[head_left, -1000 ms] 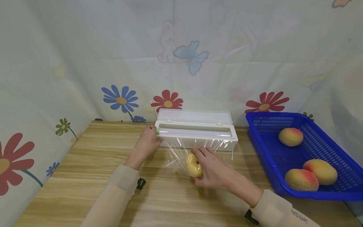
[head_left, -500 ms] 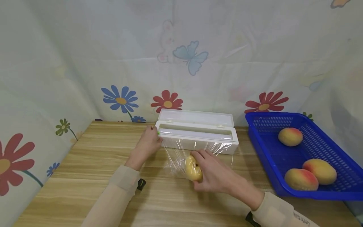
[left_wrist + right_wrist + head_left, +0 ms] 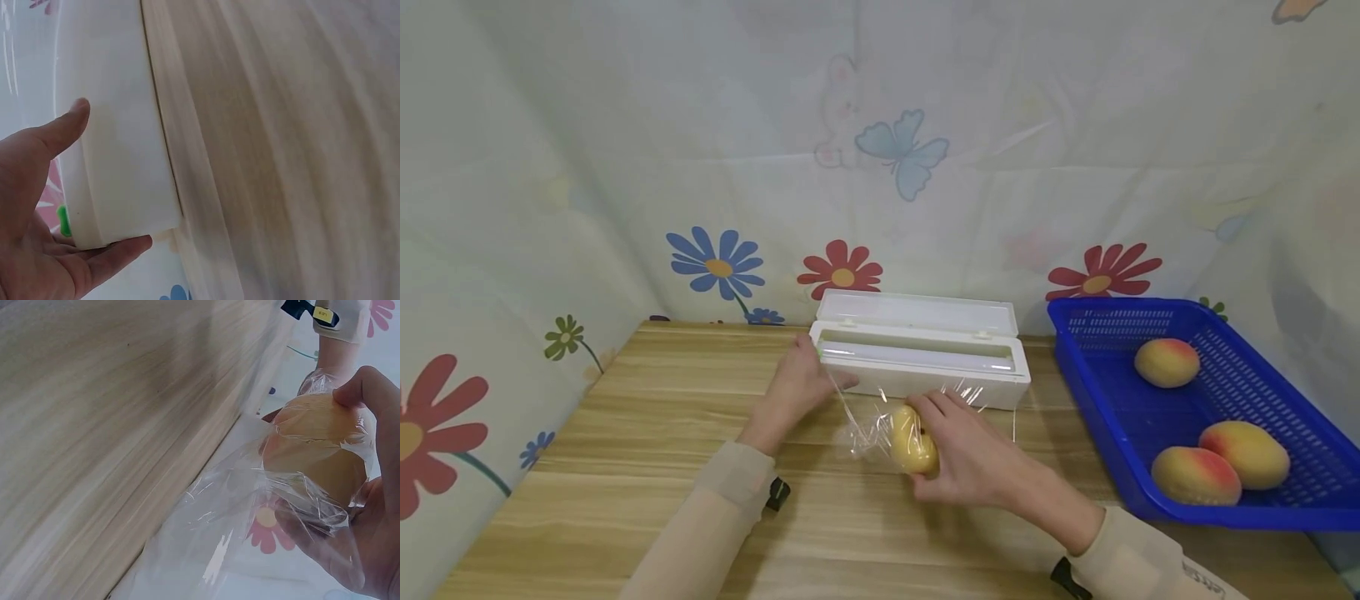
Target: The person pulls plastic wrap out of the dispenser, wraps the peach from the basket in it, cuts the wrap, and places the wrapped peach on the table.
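My right hand [image 3: 973,454] holds a yellow peach [image 3: 912,442], its fingers and thumb spread round the fruit. Clear cling film [image 3: 215,531] covers the peach and stretches back to a white cling film box [image 3: 925,379]. The lid of the box stands raised at the back, and a pale roll [image 3: 917,354] shows in its slot. At the left end of the box my left hand [image 3: 797,375] grips the corner. In the left wrist view, its thumb [image 3: 69,125] lies against the front face and its fingers press on the end, beside a small green piece [image 3: 64,220].
A blue plastic basket [image 3: 1116,454] stands at the right with three yellow and red peaches in it, one of them a peach [image 3: 1167,363] towards the back. Under everything is a wood-grain table [image 3: 647,433]. A flower-printed curtain [image 3: 970,225] hangs behind the box.
My left thumb has spread out from the box's end onto its front face. The box's front has shifted slightly nearer. My right hand keeps holding the film-covered peach in much the same place.
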Motion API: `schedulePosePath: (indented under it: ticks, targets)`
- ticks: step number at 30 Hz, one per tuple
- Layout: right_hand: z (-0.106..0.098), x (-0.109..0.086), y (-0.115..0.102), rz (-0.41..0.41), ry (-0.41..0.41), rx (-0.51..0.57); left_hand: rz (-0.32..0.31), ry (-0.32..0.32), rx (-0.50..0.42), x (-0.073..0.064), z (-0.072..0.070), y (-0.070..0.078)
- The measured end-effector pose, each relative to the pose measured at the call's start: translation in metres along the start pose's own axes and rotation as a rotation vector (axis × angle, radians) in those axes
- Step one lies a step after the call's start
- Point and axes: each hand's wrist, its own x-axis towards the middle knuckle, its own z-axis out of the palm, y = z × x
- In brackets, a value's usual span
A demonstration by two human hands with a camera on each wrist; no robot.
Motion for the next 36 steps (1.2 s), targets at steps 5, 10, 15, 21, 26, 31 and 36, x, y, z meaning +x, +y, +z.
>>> schedulePosePath:
  ticks: [5, 10, 15, 21, 26, 31, 36]
  targets:
    - [-0.003, 0.001, -0.001, 0.009, -0.003, 0.01, -0.017, 0.025, 0.016, 0.0, 0.005, 0.003]
    - [-0.01, 0.003, -0.002, 0.011, -0.002, 0.033, -0.056, 0.045, 0.02, -0.001, 0.009, 0.006]
    - [-0.018, 0.006, -0.002, 0.015, 0.004, 0.047, -0.077, 0.085, 0.012, -0.001, 0.012, 0.008]
    - [-0.022, 0.005, -0.006, 0.018, -0.029, 0.031, -0.072, 0.076, 0.031, -0.001, 0.012, 0.009]
    - [-0.025, 0.003, -0.009, 0.017, -0.042, 0.026, -0.073, 0.069, 0.063, 0.0, 0.011, 0.008]
    - [-0.028, 0.001, -0.013, -0.006, -0.049, 0.011, -0.078, 0.073, 0.089, 0.002, 0.01, 0.008]
    - [-0.028, -0.002, -0.017, -0.017, -0.065, -0.017, -0.084, 0.068, 0.095, 0.003, 0.01, 0.009]
